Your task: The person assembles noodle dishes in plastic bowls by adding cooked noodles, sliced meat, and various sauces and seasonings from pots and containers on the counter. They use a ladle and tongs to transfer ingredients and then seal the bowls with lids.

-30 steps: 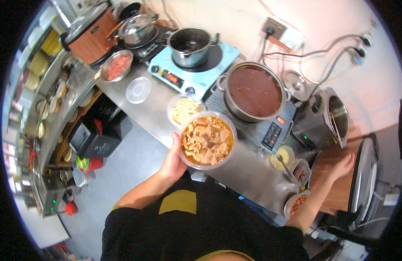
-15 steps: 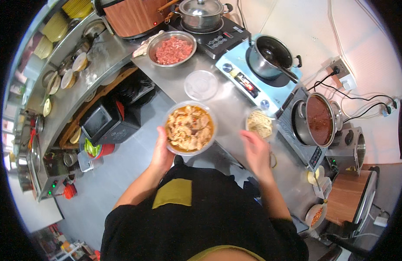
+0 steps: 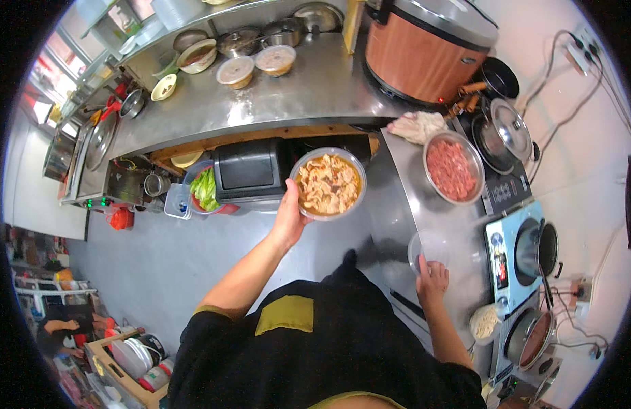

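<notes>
My left hand (image 3: 290, 217) grips the side of a round clear plastic takeaway bowl (image 3: 303, 210), with the thumb at its rim. Inside lie pale cooked meat pieces (image 3: 330, 189) in a reddish-brown broth; the bowl has no cover on it and is held level above the floor. On the steel counter to the right, my right hand (image 3: 433, 278) has its fingers at the near edge of a clear round plastic lid (image 3: 431, 245). The thumb and fingers close on that edge, and the lid still appears to lie on or just above the counter.
A steel bowl of raw minced meat (image 3: 452, 167) stands beyond the lid, near a wood-patterned cooker (image 3: 424, 58). A blue induction cooker (image 3: 510, 266) lines the right, with a container of noodles (image 3: 485, 322) nearby. Two lidded bowls (image 3: 235, 71) sit on the far counter (image 3: 193, 109).
My view has swung left, toward the far counter. My right hand has gone from beside the noodle container to the lid. The left hand keeps hold of the bowl.
</notes>
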A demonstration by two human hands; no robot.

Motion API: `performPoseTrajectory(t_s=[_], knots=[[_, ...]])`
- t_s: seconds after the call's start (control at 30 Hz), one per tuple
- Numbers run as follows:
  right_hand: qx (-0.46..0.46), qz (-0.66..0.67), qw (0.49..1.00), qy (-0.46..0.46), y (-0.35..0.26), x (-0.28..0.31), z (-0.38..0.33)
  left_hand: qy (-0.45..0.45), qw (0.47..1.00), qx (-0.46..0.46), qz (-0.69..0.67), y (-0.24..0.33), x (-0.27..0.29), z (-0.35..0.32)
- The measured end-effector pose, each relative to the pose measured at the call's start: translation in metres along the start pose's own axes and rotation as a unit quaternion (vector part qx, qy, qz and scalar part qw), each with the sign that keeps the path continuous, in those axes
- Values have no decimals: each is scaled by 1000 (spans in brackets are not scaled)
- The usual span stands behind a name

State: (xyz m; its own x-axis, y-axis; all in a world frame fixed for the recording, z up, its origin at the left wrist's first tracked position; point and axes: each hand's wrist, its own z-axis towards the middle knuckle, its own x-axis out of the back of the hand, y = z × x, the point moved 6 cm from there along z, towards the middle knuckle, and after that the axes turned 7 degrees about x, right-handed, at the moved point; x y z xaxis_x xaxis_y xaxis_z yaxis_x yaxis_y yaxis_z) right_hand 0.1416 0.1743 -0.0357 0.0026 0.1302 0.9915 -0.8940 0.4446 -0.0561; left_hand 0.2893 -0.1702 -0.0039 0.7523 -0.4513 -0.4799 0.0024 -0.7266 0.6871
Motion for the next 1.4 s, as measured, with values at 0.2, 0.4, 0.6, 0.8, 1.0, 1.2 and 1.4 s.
performPoseTrajectory(t_s=[0.2,0.4,0.6,0.8,1.0,1.2,1.4], knots=[[-29,286,947,145,-37,52,170,17,997,-46,56,76,37,142],[54,318,917,236,-77,30,411,16,995,-21,94,127,57,268],[196,126,958,169,-128,-33,563,24,995,-22,99,157,55,353],[199,187,953,128,-141,-43,589,16,997,10,78,184,60,379],[-71,261,958,97,-63,-78,621,123,973,-79,182,213,60,345],[-210,512,833,16,-53,-133,611,106,943,-159,272,221,59,357],[-334,649,679,72,-62,-135,587,200,798,-249,511,262,7,369]])
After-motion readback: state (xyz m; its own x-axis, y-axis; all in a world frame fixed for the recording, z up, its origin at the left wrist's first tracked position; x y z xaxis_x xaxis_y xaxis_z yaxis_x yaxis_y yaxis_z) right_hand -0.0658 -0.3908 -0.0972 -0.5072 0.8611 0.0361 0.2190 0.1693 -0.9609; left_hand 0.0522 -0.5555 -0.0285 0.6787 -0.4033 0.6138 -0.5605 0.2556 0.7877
